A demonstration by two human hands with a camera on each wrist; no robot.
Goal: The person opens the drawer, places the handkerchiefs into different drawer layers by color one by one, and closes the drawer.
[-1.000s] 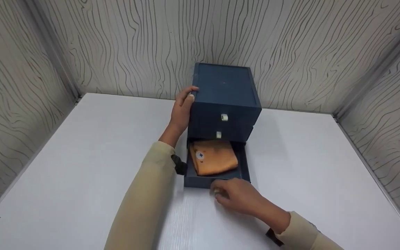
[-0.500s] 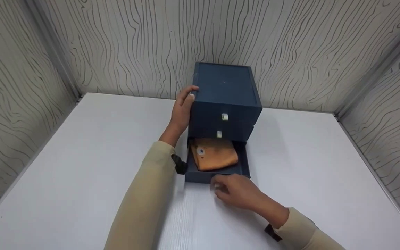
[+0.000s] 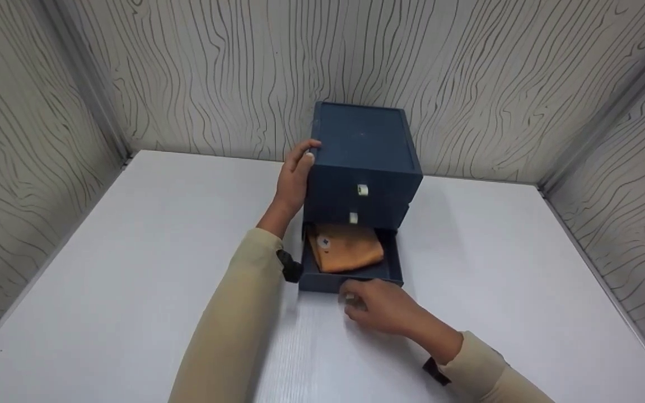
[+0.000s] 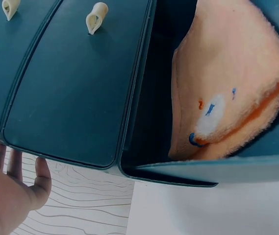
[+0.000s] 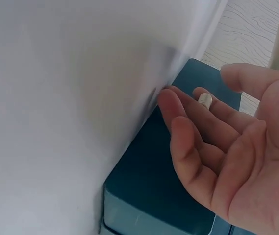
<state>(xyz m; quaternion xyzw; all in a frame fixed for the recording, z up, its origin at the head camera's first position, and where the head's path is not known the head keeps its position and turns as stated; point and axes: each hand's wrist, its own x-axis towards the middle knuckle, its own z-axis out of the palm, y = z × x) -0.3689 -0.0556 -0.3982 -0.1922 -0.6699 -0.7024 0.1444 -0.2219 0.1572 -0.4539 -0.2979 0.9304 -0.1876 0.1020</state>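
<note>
A dark blue drawer cabinet (image 3: 361, 137) stands against the back wall. Its bottom drawer (image 3: 318, 284) is pulled partway out. Inside lies a folded orange towel (image 3: 350, 253) with a white patch, seen close up in the left wrist view. My left hand (image 3: 293, 182) rests against the cabinet's upper left side, fingers extended. At the drawer front, my right hand (image 3: 384, 307) has loosely bent fingers against the panel. In the right wrist view, a small white pull (image 5: 205, 101) shows beside the fingers, and the thumb stands apart from it.
The two upper drawers are closed, each with a white loop pull, the top one (image 3: 362, 190) and the middle one (image 3: 353, 218). A white table (image 3: 188, 224) lies below, with wood-grain patterned panels (image 3: 233, 78) around it.
The bottom drawer has slid a little inward, toward the cabinet, with the towel in it. My right hand has moved forward along with it. The left hand has stayed on the cabinet's side.
</note>
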